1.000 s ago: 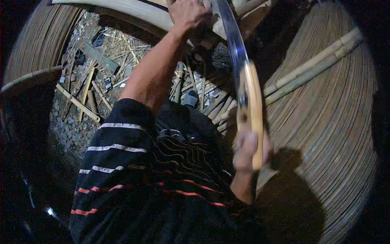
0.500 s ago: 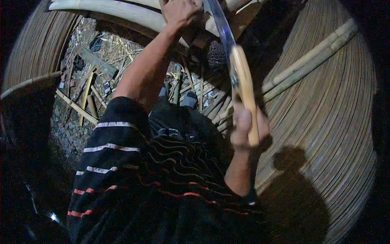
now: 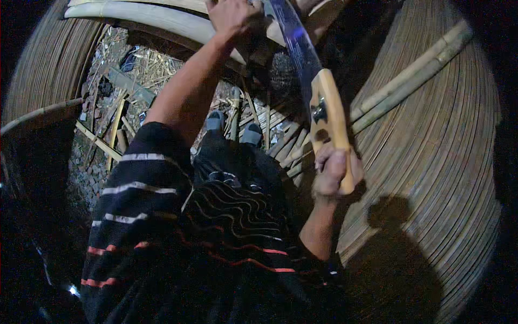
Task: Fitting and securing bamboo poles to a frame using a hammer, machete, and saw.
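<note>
The right hand (image 3: 332, 170) grips the pale wooden handle of a long knife (image 3: 307, 70), blade running up toward twelve o'clock. The left hand (image 3: 232, 16) closes on a pale bamboo pole (image 3: 156, 19) at eleven o'clock, just beside the blade. Judging from this, the cut goes best with the pole held firm, left fingers kept off the edge, and short controlled strokes. The blade is dark steel with a bluish sheen; the handle is broad and light. Bamboo scraps (image 3: 129, 81) litter the ground at ten o'clock.

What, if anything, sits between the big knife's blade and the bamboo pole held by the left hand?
Nothing visible: the knife, gripped by the right hand, has its blade right beside the left hand on the bamboo pole.
</note>
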Motion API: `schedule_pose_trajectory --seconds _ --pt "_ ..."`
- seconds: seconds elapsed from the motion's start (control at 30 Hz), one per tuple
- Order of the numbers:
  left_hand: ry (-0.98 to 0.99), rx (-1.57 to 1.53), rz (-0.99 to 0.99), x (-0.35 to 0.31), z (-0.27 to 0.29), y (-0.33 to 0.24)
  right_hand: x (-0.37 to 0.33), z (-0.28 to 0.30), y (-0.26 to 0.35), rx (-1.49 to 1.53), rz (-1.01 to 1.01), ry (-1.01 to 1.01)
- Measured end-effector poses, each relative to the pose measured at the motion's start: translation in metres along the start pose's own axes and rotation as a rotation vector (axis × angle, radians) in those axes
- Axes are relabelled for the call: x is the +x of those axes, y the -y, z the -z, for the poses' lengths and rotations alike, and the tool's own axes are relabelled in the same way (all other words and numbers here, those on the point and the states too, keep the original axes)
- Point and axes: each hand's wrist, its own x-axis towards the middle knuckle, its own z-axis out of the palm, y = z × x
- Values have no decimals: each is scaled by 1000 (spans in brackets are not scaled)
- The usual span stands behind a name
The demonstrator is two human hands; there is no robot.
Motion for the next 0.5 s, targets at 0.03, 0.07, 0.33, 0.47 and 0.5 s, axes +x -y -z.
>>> schedule_pose_trajectory --seconds 0.03,0.07,0.33,0.47,0.5 --pt "60 -58 55 -4 7 -13 -10 14 -14 235 -218 -72" --pt "-8 -6 -62 -9 11 -8 -17 14 -6 -126 54 52" --pt "-215 64 -149 -5 -7 -2 -70 54 -12 -557 534 46" --pt "-175 -2 -69 -7 -5 -10 4 -12 37 -393 420 123" --pt "-182 13 -64 -5 -11 2 8 -13 30 -435 406 107"
